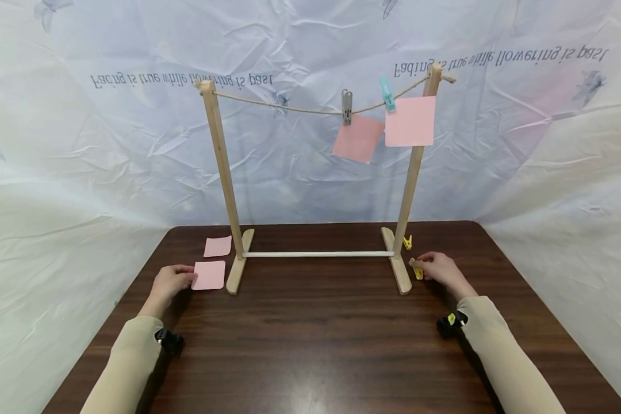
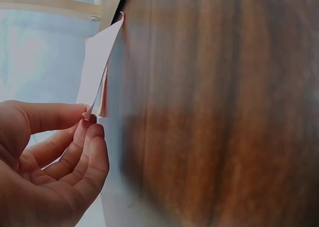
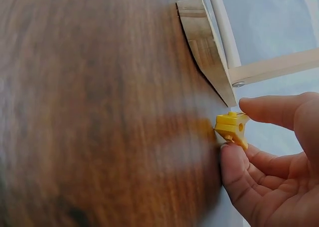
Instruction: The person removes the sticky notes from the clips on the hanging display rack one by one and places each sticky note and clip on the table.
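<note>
My left hand (image 1: 169, 284) pinches the left edge of a square pink paper (image 1: 209, 275); in the left wrist view, thumb and fingertips meet at the corner of this paper (image 2: 97, 67), raised off the table. A second pink paper (image 1: 218, 246) lies just behind it. At the right, my right hand (image 1: 440, 270) holds a small yellow clothespin (image 1: 418, 272) beside the rack's foot. The right wrist view has this clothespin (image 3: 232, 127) between the fingertips, close to the tabletop. Another yellow clothespin (image 1: 407, 242) lies farther back.
A wooden rack (image 1: 219, 149) stands between the hands, with a white crossbar (image 1: 315, 254) low down and a twine line (image 1: 290, 107) on top. From the line hang two pink papers, one by a grey clothespin (image 1: 347, 108), one by a teal clothespin (image 1: 387, 95).
</note>
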Demonstrator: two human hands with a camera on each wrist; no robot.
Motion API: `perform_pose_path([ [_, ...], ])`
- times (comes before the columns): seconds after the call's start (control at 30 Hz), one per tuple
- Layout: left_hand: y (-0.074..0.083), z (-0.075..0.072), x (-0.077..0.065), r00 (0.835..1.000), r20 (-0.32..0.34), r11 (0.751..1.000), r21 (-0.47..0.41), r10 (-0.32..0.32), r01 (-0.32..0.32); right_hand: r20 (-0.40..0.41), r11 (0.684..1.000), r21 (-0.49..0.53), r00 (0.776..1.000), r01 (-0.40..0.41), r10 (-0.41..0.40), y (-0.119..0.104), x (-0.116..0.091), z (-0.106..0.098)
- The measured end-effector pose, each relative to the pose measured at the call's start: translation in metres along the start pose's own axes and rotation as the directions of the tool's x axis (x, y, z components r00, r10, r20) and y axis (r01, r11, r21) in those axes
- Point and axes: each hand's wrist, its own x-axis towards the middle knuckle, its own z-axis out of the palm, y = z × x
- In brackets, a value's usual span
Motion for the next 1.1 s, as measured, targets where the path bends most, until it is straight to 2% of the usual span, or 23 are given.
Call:
perform_pose_path([
  [0.37,-0.0077,0.0015,-0.0002,0.999,0.042,0.999,-0.011,-0.029,0.03,-0.008,0.999,-0.03,0.999,0.039,-0.04,0.0062,0.0014,0.0053],
  [0.57,-0.0045,0.0003,0.0042,0.996,0.083,1.0,-0.022,-0.012,0.014,-0.006,0.997,-0.038,0.998,0.06,-0.061,0.0057,0.0013,0.0015],
  [1.1,-0.0035,-0.0017,0.0062,0.993,0.117,0.999,-0.034,-0.007,0.011,-0.014,0.998,-0.049,0.999,0.047,-0.048,0.006,0.0021,0.003],
])
